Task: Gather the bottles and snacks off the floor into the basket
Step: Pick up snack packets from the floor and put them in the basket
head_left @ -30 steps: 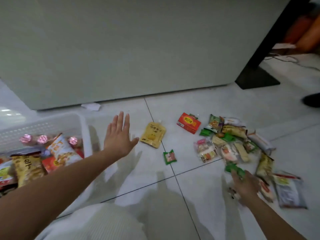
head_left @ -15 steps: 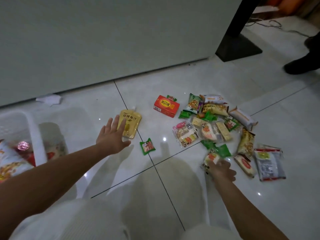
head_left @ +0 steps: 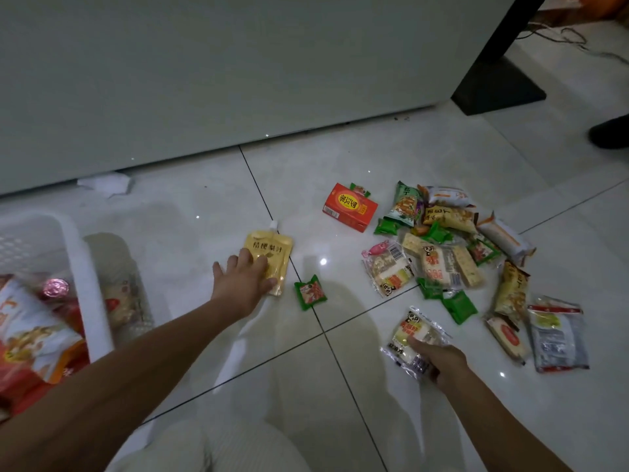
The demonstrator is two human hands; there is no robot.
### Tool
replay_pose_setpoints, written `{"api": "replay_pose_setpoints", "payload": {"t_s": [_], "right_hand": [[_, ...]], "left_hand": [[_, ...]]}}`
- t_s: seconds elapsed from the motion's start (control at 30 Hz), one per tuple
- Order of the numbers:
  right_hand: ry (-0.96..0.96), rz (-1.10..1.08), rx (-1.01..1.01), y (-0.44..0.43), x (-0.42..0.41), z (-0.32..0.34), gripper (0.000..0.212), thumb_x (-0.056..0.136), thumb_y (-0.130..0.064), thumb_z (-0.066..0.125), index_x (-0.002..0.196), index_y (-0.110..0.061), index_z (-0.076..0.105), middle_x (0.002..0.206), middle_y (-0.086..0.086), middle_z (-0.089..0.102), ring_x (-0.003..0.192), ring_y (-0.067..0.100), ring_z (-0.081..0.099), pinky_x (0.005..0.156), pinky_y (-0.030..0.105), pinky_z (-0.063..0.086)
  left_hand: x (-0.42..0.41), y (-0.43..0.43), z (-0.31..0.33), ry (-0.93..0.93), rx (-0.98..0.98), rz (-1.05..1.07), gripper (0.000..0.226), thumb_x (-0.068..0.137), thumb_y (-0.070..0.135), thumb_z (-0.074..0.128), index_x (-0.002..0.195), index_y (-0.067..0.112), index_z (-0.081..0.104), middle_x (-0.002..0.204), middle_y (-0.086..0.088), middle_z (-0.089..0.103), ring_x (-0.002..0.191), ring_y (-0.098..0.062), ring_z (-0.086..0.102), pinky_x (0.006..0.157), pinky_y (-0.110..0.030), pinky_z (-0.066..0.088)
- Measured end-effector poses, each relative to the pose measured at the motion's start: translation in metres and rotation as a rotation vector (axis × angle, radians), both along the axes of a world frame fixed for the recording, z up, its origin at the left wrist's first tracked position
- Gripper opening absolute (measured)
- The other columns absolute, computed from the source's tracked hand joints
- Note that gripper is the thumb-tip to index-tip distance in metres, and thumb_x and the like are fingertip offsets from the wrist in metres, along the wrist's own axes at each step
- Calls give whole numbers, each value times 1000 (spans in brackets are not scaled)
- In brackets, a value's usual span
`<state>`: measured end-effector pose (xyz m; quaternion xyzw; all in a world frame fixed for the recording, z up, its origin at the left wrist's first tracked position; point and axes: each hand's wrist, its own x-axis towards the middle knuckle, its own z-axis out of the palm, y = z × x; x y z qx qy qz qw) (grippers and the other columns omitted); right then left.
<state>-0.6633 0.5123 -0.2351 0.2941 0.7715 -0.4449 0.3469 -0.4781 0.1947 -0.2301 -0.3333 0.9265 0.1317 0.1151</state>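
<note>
A yellow spouted drink pouch [head_left: 274, 250] lies flat on the tiled floor, and my left hand [head_left: 242, 280] rests on its lower half with the fingers spread over it. My right hand [head_left: 442, 364] grips a clear-wrapped snack pack [head_left: 410, 333] just off the near left side of the snack pile. A small green snack packet [head_left: 309, 291] lies between the two hands. The pile of several wrapped snacks [head_left: 442, 260] spreads out on the right, with a red box [head_left: 350, 206] at its far left. The white basket [head_left: 80, 267] stands at the left with snack bags and pink-capped bottles inside.
A pale wall panel runs along the far side, with a crumpled white paper [head_left: 105, 185] at its foot. A black post base [head_left: 498, 86] and a dark shoe [head_left: 609, 131] are at the far right. My light trouser knee shows at the bottom edge.
My left hand has moved forward from open in the air onto the yellow pouch. My right hand has pulled a clear-wrapped snack out of the pile toward me.
</note>
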Motion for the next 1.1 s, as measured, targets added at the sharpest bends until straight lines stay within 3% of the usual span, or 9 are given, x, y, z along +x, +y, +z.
{"api": "replay_pose_setpoints", "payload": {"t_s": [0.13, 0.27, 0.33, 0.4, 0.53, 0.6, 0.77, 1.0, 1.1], "right_hand": [[110, 123, 25, -6, 21, 13, 43, 65, 2, 82, 104, 7, 63, 88, 23, 68, 74, 32, 65, 57, 30, 56], [141, 150, 63, -18, 39, 25, 37, 71, 8, 75, 106, 6, 61, 106, 30, 66, 94, 43, 65, 83, 56, 53], [85, 160, 56, -25, 44, 31, 41, 79, 6, 68, 118, 9, 55, 106, 31, 64, 83, 38, 64, 73, 47, 56], [6, 196, -15, -38, 47, 42, 35, 86, 9, 56, 121, 11, 53, 89, 27, 62, 67, 31, 57, 64, 42, 51], [60, 435, -135, -95, 49, 90, 40, 87, 9, 56, 125, 1, 50, 94, 17, 62, 77, 29, 60, 62, 40, 52], [121, 563, -190, -139, 51, 118, 44, 86, 4, 60, 127, -7, 48, 104, 14, 61, 76, 24, 57, 53, 30, 46], [226, 827, -376, -257, 93, 179, 34, 83, 4, 63, 109, -13, 49, 120, 16, 60, 93, 30, 60, 70, 41, 54], [158, 1239, -518, -346, 234, 196, 38, 84, -15, 68, 116, -12, 49, 128, 14, 58, 106, 29, 62, 95, 45, 51], [137, 1490, -388, -344, 257, 186, 78, 84, -48, 61, 144, -12, 27, 148, 10, 37, 131, 29, 43, 103, 40, 42]], "left_hand": [[-5, 4, 5, 68, 135, 364, 64, 78, 39, 71, 123, 7, 38, 127, -16, 36, 117, -35, 39, 88, -46, 43], [-3, 0, 9, 105, 491, 625, 91, 64, 23, 86, 128, 3, 24, 120, -18, 51, 115, -37, 50, 86, -42, 45], [3, -2, 16, 120, 637, 684, 81, 66, 17, 84, 127, 0, 34, 118, -15, 56, 110, -35, 56, 87, -40, 49], [9, -3, 29, 111, 585, 611, 54, 72, 16, 77, 117, 1, 50, 115, -15, 62, 104, -32, 59, 86, -39, 51], [27, -17, 79, 290, 453, 605, 26, 81, 7, 62, 102, 4, 48, 104, -16, 57, 97, -35, 57, 75, -37, 49], [44, -36, 111, 436, 411, 645, 22, 80, 5, 61, 97, 7, 47, 99, -15, 57, 93, -34, 57, 72, -37, 48], [123, -90, 178, 716, 403, 931, 34, 78, 0, 68, 109, 6, 56, 105, -15, 62, 98, -34, 60, 78, -41, 53], [254, -100, 185, 711, 492, 1346, 37, 79, -5, 68, 113, -2, 53, 112, -27, 60, 96, -39, 60, 85, -50, 51], [274, -90, 175, 463, 398, 1341, 39, 89, 17, 63, 116, -8, 51, 102, -25, 61, 86, -37, 59, 74, -44, 51]]}}
